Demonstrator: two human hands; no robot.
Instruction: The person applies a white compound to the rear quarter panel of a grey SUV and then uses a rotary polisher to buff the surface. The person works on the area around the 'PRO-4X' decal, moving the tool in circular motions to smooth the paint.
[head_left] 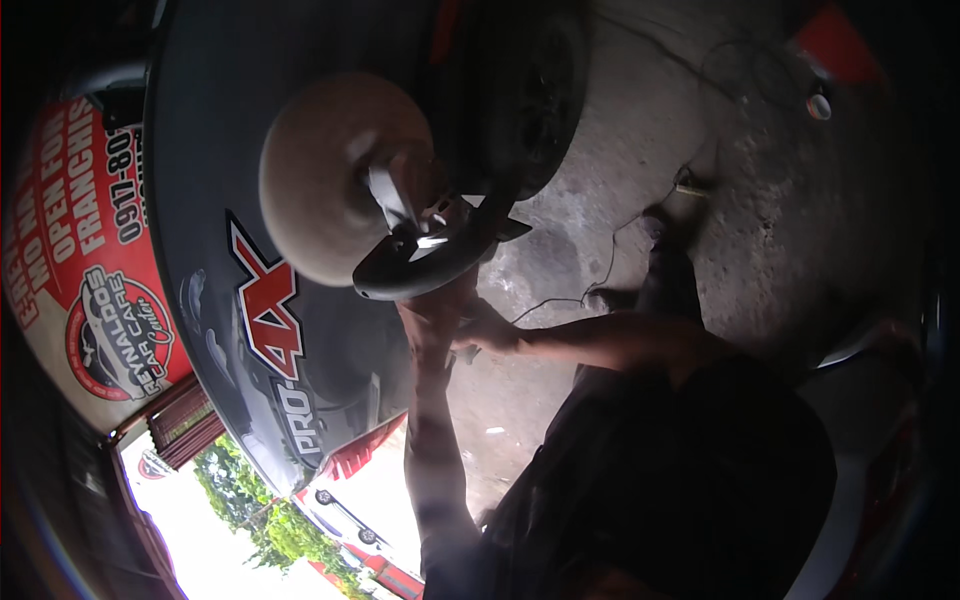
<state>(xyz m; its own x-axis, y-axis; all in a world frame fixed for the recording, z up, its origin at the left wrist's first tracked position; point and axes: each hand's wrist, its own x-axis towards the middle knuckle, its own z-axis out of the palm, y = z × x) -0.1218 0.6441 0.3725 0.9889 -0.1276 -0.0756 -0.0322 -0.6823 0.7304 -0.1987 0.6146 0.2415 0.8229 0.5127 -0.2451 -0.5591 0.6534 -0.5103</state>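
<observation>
A polisher with a large round, pale pad (pixel 325 190) is held up against the dark side panel (pixel 205 130) of a vehicle. Its thick black curved handle (pixel 430 277) arcs in front of the metal head. My left hand (pixel 432 318) is closed on the polisher just below that handle, its fingers partly hidden behind it. Close beside the left wrist, my right hand (pixel 488 326) is closed too, on the tool's body, which is mostly out of sight. Large red and white lettering (pixel 265 300) marks the panel next to the pad.
A dark wheel (pixel 550 95) stands just beyond the polisher. Across the stained concrete floor (pixel 760 210) runs a thin cord (pixel 613 250), passing close to my feet (pixel 655 225). A small round container (pixel 819 106) lies farther off. At the left hangs a red banner (pixel 85 230) near a bright opening.
</observation>
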